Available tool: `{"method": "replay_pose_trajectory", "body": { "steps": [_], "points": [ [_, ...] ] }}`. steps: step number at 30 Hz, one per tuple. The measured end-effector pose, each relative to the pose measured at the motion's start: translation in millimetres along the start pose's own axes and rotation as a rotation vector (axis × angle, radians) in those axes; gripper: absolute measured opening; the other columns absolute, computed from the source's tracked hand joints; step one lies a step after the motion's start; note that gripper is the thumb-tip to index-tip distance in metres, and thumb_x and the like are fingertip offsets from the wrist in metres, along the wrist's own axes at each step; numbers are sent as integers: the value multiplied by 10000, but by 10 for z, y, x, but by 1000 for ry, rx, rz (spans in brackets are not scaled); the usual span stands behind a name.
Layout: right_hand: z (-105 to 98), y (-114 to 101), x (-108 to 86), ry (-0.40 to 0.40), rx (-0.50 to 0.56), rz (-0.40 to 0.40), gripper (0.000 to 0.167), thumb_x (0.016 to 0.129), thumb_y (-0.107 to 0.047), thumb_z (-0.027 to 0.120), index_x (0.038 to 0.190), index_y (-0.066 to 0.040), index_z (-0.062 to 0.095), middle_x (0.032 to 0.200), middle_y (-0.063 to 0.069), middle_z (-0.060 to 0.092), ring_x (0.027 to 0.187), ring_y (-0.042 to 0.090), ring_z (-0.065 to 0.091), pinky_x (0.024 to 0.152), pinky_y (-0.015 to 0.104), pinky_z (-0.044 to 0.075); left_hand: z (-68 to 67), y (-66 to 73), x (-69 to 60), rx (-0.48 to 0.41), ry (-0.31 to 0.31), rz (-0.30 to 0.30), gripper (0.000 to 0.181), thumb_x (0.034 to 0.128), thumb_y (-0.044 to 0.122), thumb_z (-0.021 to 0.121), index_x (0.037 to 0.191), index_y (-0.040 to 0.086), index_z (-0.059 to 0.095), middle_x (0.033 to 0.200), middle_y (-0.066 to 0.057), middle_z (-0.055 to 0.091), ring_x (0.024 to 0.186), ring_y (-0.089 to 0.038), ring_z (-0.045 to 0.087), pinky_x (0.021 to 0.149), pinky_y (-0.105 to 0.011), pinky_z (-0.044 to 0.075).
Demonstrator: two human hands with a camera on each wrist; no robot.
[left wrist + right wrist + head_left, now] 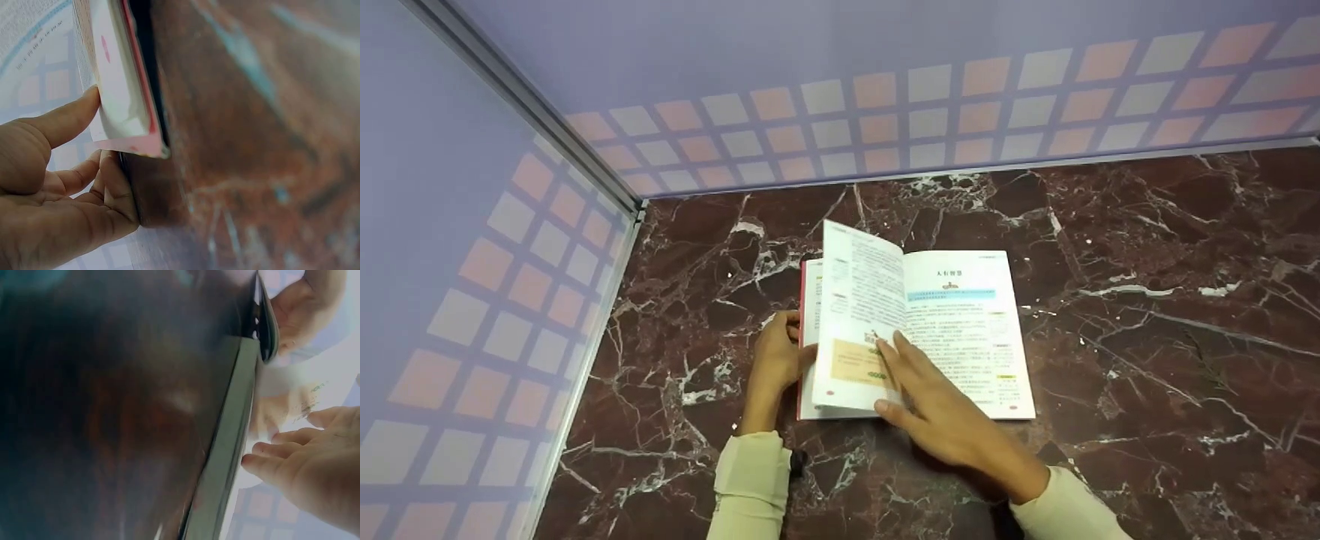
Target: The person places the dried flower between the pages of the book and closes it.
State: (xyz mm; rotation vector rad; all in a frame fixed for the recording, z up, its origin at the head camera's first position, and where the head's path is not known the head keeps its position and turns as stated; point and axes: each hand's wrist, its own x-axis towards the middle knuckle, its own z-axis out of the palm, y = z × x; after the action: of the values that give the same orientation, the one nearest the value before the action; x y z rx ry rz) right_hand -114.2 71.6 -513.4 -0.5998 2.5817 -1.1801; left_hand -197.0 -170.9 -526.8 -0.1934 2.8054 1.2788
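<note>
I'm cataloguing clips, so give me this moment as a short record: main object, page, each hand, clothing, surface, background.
Main object: open book, printed pages facing up
Page: raised page tilted up over the left side
Left hand: left hand grips the book's left edge, thumb over the pages
Right hand: right hand over the book's lower middle, fingers extended
Clothing: pale sleeves
Surface: dark red marbled tabletop
Background: purple wall with pink and pale squares
</note>
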Motion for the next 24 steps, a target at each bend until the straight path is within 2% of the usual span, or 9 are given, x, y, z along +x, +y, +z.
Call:
{"method": "replay_pose_trajectory", "body": {
  "steps": [3, 6, 15, 19, 24],
  "points": [
    [47, -15, 2, -25, -85, 1, 785, 1005, -548, 459, 1613, -177, 128, 1673, 86, 45, 1526, 347, 120, 1197, 556, 166, 5, -20, 5, 39, 27, 42, 433, 756, -36, 662, 1185, -60, 613, 868, -145, 644, 811, -294, 624, 780, -401, 500],
    [75, -23, 10, -48, -121, -3, 812, 998, -540, 485, 1611, -150, 122, 1667, 109, 27, 1524, 371, 99, 1202, 565, 132, 10, -32, 9, 46, 41, 60, 400, 771, -60, 601, 1170, -71, 616, 856, -144, 640, 812, -300, 622, 800, -418, 494],
    [111, 1, 8, -108, -161, -11, 829, 996, -537, 499, 1606, -95, 154, 1670, 158, -1, 1528, 400, 25, 1192, 621, 86, 2, -49, -2, 29, 49, 86, 419, 748, -60, 595, 1165, -74, 618, 862, -156, 630, 821, -313, 602, 805, -421, 475],
    [113, 5, 7, -128, -188, -2, 832, 986, -525, 531, 1605, -103, 169, 1670, 155, -20, 1528, 401, 20, 1194, 617, 81, 7, -43, 1, 41, 45, 76, 415, 753, -69, 581, 1167, -72, 617, 867, -156, 628, 833, -313, 597, 810, -422, 471],
    [106, 2, 7, -151, -226, 9, 847, 961, -461, 607, 1605, -117, 178, 1673, 138, -49, 1531, 389, 14, 1205, 589, 74, 12, -14, 3, 31, 28, 32, 441, 758, -92, 564, 1196, -66, 607, 890, -149, 615, 838, -300, 597, 811, -406, 485]
  ]
}}
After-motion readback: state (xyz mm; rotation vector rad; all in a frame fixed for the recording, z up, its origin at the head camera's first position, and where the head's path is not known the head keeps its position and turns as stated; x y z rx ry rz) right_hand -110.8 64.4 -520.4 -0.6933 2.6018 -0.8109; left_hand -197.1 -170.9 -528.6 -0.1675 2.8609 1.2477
